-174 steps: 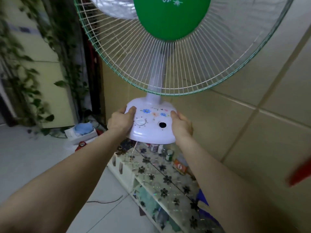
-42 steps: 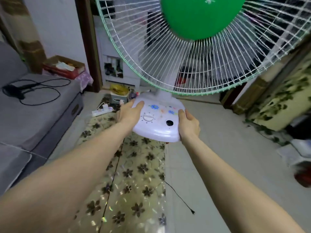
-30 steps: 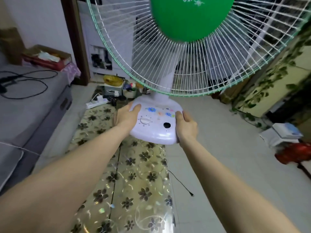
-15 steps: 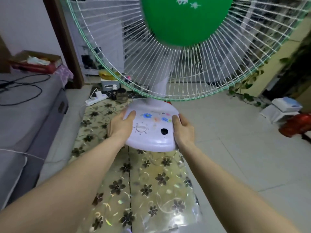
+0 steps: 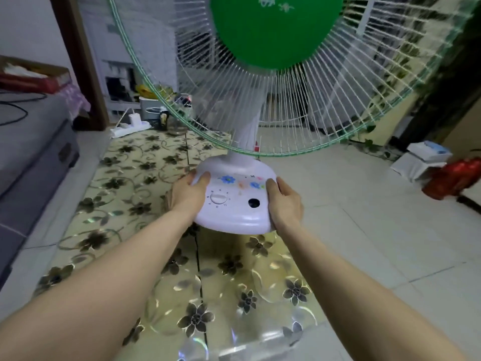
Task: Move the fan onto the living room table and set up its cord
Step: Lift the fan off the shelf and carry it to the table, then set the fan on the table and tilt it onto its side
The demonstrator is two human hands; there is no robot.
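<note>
The fan has a white base with flower prints, a round dial and a dark hole, a white neck, a wire cage with a green rim and a green centre cap. My left hand grips the base's left side and my right hand grips its right side. The base hangs just above or on the low table, which has a glossy cover with dark flowers; I cannot tell whether it touches. The fan's cord is hidden.
A grey sofa runs along the table's left side. At the table's far end lie a white power strip and small clutter. On the tiled floor at right stand a white box and a red bag.
I have turned from the wall shelf toward the low table while carrying the fan. Over the last second the fan's base has come down closer to the table top.
</note>
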